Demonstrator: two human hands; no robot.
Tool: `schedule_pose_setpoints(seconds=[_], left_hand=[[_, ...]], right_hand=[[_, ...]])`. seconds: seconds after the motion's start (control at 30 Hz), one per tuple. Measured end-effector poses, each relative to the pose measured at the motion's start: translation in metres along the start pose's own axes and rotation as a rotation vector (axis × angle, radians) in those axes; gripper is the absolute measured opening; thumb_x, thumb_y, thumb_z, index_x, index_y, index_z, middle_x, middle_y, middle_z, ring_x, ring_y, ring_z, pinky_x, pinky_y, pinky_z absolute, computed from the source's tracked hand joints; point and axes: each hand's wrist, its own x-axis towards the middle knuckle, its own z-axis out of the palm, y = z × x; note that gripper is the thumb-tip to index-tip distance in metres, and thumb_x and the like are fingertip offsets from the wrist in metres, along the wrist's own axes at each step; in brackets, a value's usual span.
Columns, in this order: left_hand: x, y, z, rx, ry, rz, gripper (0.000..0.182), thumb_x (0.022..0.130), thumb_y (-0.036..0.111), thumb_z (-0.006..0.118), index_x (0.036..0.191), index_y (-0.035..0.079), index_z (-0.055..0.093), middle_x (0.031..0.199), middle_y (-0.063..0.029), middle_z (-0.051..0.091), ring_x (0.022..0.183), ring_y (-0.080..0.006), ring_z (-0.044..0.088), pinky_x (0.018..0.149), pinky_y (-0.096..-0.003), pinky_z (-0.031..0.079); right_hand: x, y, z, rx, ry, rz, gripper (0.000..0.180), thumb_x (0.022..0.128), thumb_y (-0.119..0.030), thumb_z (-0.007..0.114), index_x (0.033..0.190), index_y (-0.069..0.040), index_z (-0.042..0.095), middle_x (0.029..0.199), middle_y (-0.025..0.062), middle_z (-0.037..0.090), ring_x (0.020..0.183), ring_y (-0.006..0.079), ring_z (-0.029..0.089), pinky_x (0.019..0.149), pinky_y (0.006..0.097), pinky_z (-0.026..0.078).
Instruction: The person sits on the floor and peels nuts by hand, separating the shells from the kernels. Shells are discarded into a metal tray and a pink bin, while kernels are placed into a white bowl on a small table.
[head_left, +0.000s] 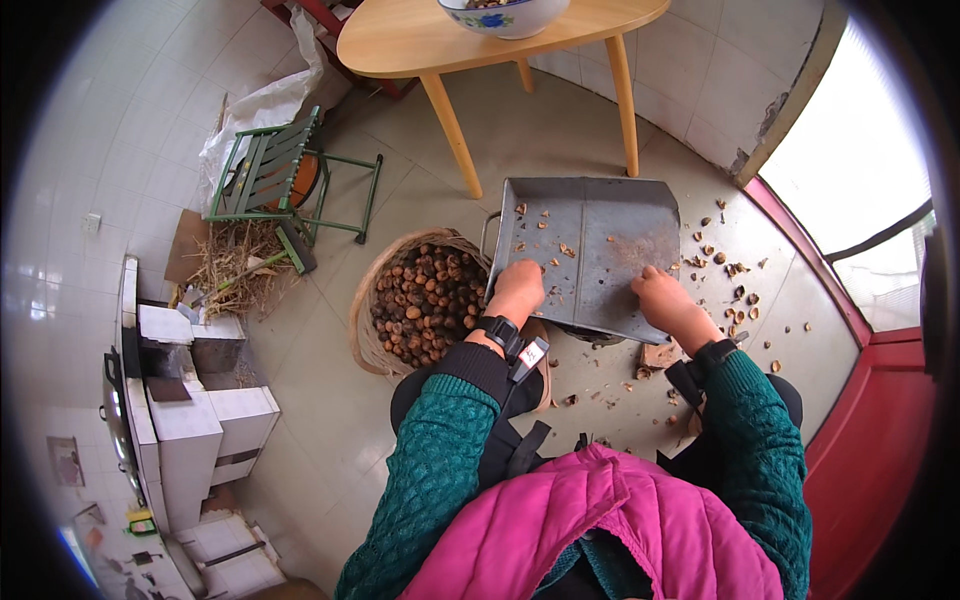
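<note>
A grey sheet-metal pan (592, 217) with raised sides lies in front of me, with pieces of walnut shell (568, 250) scattered in it. My left hand (519, 286) is at its near left side, fingers curled down and mostly hidden. Over the right part of the pan, my right hand (666, 300) has thumb and fingers drawn together; anything between them is too small to make out. Left of the pan stands a wicker basket (365, 315) holding many whole walnuts (427, 304), dark and brown.
Cracked shells (739, 295) litter the floor to the right. A brick (660, 355) lies by the pan's near edge. Beyond stands a wooden table (405, 45) bearing an enamel bowl (510, 22). A green folding stool (277, 169), straw (240, 274) and a tiled stove (187, 420) are left.
</note>
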Motion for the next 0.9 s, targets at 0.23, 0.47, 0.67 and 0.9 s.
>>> schedule_pose_setpoints(seconds=[0.23, 0.47, 0.67, 0.9], left_hand=[[-0.001, 0.0, 0.007, 0.103, -0.091, 0.033, 0.024, 0.082, 0.012, 0.065, 0.103, 0.006, 0.074, 0.111, -0.0204, 0.069, 0.103, -0.04, 0.066, 0.086, -0.0459, 0.055], [0.003, -0.002, 0.024, 0.069, 0.001, 0.134, 0.024, 0.078, 0.009, 0.063, 0.098, 0.001, 0.073, 0.106, -0.0241, 0.068, 0.102, -0.0414, 0.066, 0.087, -0.0471, 0.054], [-0.002, 0.026, 0.008, -0.04, 0.019, 0.057, 0.027, 0.075, 0.005, 0.064, 0.1, -0.001, 0.072, 0.108, -0.0255, 0.068, 0.104, -0.0416, 0.065, 0.089, -0.0466, 0.053], [-0.017, 0.102, -0.01, -0.837, -0.096, 0.488, 0.037, 0.077, 0.009, 0.074, 0.111, -0.002, 0.067, 0.096, -0.0132, 0.072, 0.089, -0.0207, 0.069, 0.082, -0.0333, 0.055]], right_hand=[[-0.047, 0.037, -0.016, 0.062, 0.108, 0.141, 0.013, 0.08, -0.006, 0.056, 0.088, -0.002, 0.065, 0.099, 0.0217, 0.061, 0.094, 0.0396, 0.064, 0.081, 0.0473, 0.053], [-0.08, 0.042, -0.037, 0.057, 0.159, 0.164, 0.02, 0.078, -0.005, 0.056, 0.091, -0.006, 0.072, 0.099, 0.0214, 0.064, 0.091, 0.0395, 0.066, 0.08, 0.0457, 0.054], [-0.098, 0.052, -0.046, -0.068, 0.069, 0.247, 0.019, 0.077, -0.006, 0.058, 0.091, -0.003, 0.07, 0.098, 0.0214, 0.067, 0.092, 0.0381, 0.067, 0.082, 0.0444, 0.055], [-0.119, 0.064, -0.046, -0.135, 0.082, 0.288, 0.013, 0.071, -0.007, 0.064, 0.081, -0.002, 0.071, 0.095, 0.0212, 0.068, 0.088, 0.0363, 0.069, 0.078, 0.0443, 0.057]])
